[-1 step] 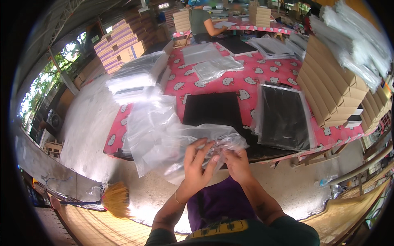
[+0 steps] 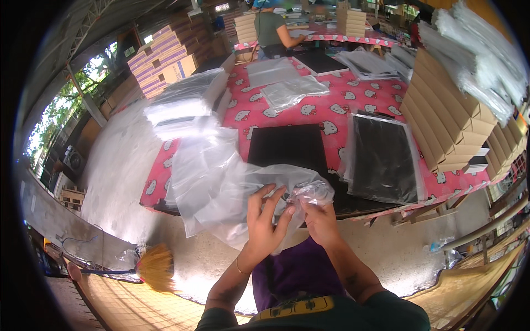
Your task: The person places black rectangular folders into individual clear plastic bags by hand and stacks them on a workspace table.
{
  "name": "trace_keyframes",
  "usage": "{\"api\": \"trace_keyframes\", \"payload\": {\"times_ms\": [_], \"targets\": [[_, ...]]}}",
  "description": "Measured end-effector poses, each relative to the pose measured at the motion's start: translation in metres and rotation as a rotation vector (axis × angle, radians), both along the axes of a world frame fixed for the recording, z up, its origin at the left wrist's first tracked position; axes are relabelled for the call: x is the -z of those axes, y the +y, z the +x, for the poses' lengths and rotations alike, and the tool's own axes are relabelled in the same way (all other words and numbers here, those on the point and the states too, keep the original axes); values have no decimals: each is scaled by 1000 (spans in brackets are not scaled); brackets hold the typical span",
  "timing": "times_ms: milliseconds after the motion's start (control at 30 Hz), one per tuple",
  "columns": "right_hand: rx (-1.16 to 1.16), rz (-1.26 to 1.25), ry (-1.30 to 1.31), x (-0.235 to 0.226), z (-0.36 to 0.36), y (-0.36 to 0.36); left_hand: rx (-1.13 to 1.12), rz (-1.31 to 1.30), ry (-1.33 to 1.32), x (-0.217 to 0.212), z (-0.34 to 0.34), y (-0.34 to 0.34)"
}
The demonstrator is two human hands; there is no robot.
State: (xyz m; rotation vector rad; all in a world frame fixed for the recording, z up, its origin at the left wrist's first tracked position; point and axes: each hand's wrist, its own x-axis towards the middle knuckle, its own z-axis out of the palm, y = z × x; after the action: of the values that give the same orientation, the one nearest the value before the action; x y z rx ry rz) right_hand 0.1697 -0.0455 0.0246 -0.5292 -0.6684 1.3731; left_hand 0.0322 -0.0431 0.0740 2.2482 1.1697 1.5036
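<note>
A clear plastic bag (image 2: 234, 185) is spread across the near edge of the table, bunched at its right end. My right hand (image 2: 322, 222) pinches the crumpled end between thumb and fingers. Beside it, my left hand (image 2: 265, 223) has the same film between its thumb and curved, parted fingers; the exact contact is partly hidden by folds and glare. Just beyond the hands lies a flat black sheet or board (image 2: 287, 143), its near part covered by the bag. To its right is a black sheet in a clear sleeve (image 2: 381, 157).
Stacked sleeved items (image 2: 185, 99) stand at the left of the pink patterned table (image 2: 348, 102). Loose clear bags (image 2: 292, 91) lie farther back. Cardboard boxes (image 2: 447, 116) topped with plastic bundles (image 2: 480, 55) rise at the right. Another person (image 2: 270, 33) works beyond. A broom (image 2: 154, 268) lies lower left.
The bag's film has shifted slightly, and its bunched end by my right hand looks more gathered. Both hands stay in nearly the same place.
</note>
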Motion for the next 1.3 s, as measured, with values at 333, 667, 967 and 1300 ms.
{"api": "trace_keyframes", "payload": {"times_ms": [333, 667, 967, 1300], "targets": [[90, -47, -176, 22, 10, -8, 10, 26, -35, 40, -6, 12], [-15, -55, -84, 26, 12, -9, -191, 48, -137, 21, -3, 15], [26, -75, -179, 38, -1, -12, -17, -113, -68, 39, 1, 5], [-7, 169, -26, 29, 9, -21, -265, -138, -292, 28, -19, 27]]}}
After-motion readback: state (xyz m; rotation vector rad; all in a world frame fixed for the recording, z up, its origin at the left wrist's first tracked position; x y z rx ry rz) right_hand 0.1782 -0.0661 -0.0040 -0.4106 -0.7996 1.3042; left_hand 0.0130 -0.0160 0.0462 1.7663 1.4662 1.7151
